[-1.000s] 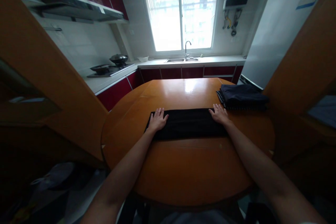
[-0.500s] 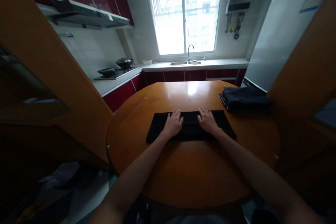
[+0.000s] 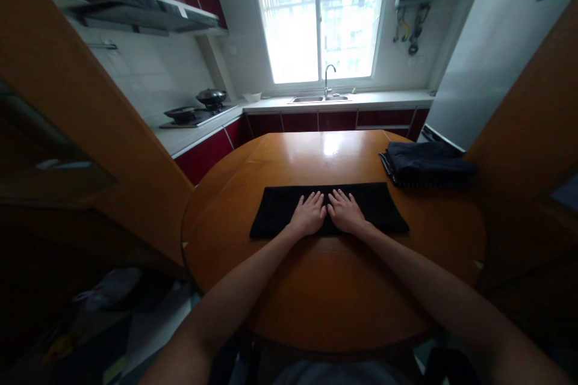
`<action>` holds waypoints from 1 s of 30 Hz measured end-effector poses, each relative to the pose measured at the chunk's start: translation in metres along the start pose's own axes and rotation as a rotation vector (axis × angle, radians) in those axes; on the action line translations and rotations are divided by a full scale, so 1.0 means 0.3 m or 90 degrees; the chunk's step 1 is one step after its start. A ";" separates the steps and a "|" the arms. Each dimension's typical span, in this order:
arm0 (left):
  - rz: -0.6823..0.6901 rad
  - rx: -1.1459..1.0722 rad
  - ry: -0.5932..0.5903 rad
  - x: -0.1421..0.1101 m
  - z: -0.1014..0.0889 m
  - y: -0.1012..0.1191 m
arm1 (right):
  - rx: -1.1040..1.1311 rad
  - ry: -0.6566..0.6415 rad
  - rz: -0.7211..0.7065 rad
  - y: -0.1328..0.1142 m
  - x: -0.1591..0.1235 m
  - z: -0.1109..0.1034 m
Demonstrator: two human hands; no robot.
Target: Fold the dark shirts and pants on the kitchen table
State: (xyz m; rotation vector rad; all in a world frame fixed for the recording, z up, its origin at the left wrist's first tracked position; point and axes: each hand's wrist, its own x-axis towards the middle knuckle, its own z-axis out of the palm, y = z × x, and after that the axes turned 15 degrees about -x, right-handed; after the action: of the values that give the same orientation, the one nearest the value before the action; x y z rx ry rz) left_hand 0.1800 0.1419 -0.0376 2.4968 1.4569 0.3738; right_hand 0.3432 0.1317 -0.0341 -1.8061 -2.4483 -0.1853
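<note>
A black folded cloth, seemingly a garment (image 3: pixel 275 210), lies flat as a wide strip across the wooden table (image 3: pixel 325 295). My left hand (image 3: pixel 309 213) rests on it near the middle, palm down, fingers stretched out. Beside it, my right hand (image 3: pixel 345 210) lies flat on the same cloth with its fingers spread. The two thumbs are close together at the centre. Neither hand grasps anything. Under my palms the cloth is hidden, and I cannot tell which kind of garment it is.
A stack of dark folded clothes (image 3: pixel 427 163) sits at the table's right edge. Beyond the table are a counter with a sink (image 3: pixel 308 99), a stove with a lidded pan (image 3: pixel 211 96), and a white fridge (image 3: pixel 478 54) at the right.
Both hands have slid inward over the black cloth, from apart to almost touching at its middle. The cloth keeps its place on the table. The camera view has tilted slightly down.
</note>
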 end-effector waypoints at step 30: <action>-0.046 -0.040 0.001 0.006 -0.020 0.013 | 0.065 -0.066 0.085 0.076 0.054 0.027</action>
State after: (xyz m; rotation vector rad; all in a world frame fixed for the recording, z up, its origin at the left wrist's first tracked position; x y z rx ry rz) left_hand 0.1819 0.1420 -0.0306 2.3884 1.5069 0.4023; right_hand 0.3602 0.1548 -0.0387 -1.9724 -2.3429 0.0428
